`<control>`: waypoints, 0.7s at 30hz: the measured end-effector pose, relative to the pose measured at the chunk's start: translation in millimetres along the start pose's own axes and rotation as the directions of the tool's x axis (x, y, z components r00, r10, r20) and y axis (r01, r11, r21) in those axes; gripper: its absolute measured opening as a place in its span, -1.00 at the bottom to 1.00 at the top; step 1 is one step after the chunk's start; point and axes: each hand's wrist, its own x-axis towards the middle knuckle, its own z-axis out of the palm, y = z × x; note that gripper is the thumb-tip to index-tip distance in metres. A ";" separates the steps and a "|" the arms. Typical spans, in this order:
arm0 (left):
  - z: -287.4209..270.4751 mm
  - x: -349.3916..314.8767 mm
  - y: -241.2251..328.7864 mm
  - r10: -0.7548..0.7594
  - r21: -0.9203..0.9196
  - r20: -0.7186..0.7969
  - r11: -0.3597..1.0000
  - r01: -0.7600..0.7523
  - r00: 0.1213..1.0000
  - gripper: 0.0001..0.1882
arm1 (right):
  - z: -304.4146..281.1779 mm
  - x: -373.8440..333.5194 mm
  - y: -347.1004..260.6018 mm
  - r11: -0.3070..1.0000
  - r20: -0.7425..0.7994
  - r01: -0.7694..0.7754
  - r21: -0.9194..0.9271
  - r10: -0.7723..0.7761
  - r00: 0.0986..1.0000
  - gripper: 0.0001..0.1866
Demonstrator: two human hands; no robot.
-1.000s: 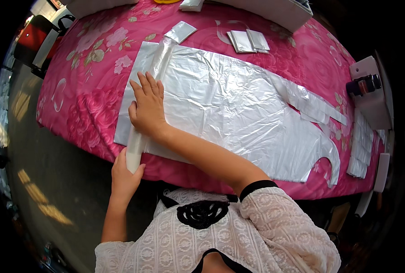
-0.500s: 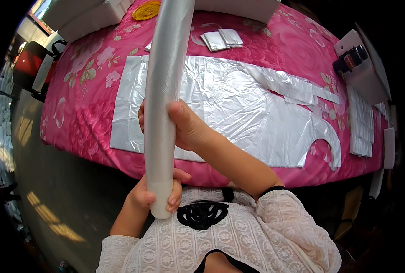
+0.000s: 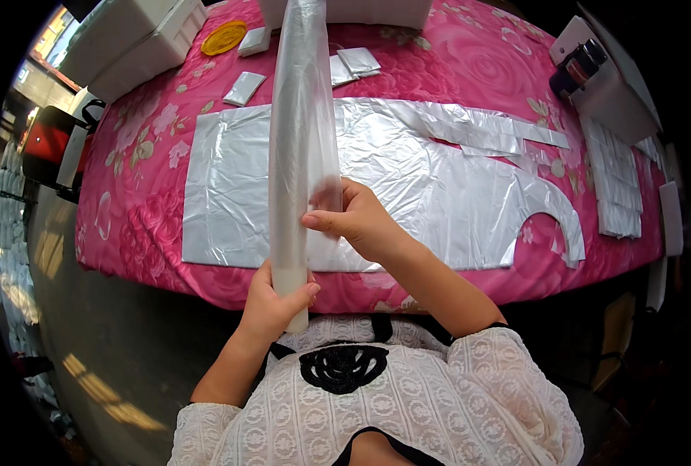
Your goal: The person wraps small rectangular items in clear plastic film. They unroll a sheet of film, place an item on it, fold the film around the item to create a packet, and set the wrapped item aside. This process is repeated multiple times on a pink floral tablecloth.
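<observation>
A long roll of clear plastic film stands nearly upright in front of me, its lower end close to my body. My left hand is wrapped round that lower end. With thumb and fingers, my right hand pinches a loose flap of film drawn off the roll's right side; some fingertips show through it. Beneath the roll, thin silvery-white plastic aprons lie flat on the table, their curved cut-out and straps toward the right. The roll hides a strip of them.
A pink flowered cloth covers the table. Folded silvery packets and a yellow round dish lie at the back. White foam boxes stand behind. At right are a dark bottle and stacked folded plastic.
My right hand has let go of the roll's middle and now holds a flap of film pulled out rightward. My left hand and the roll's lower end have moved up slightly.
</observation>
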 end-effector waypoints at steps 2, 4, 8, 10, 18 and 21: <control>0.7 1.7 -0.7 0.022 0.008 0.009 1.000 -0.022 1.000 -0.63 | -3.0 -4.2 0.7 0.997 0.038 0.005 0.081 -0.008 0.999 -0.60; 1.2 2.7 -1.1 0.040 0.010 0.036 0.999 -0.040 0.999 -0.64 | -9.3 -7.1 0.4 0.999 0.106 -0.032 0.017 0.030 0.994 -0.60; 4.5 1.8 2.6 0.026 -0.168 0.127 0.986 -0.004 0.992 -0.65 | -17.0 -11.3 5.0 0.996 0.129 -0.084 -0.025 0.086 0.988 -0.54; 5.1 2.4 -2.8 0.052 -0.263 0.254 0.965 0.018 0.966 -0.62 | -15.8 -13.2 11.3 0.998 0.142 -0.031 0.047 0.025 0.990 -0.49; 5.1 8.1 5.6 0.026 -0.339 0.459 0.929 0.148 0.888 -0.41 | -12.7 -22.9 -3.3 0.987 0.311 0.036 0.157 -0.084 0.947 -0.58; -1.7 17.6 -9.9 0.019 -0.350 0.371 0.929 0.121 0.929 -0.31 | -18.0 -24.3 -6.9 0.985 0.274 0.010 0.172 -0.058 0.960 -0.59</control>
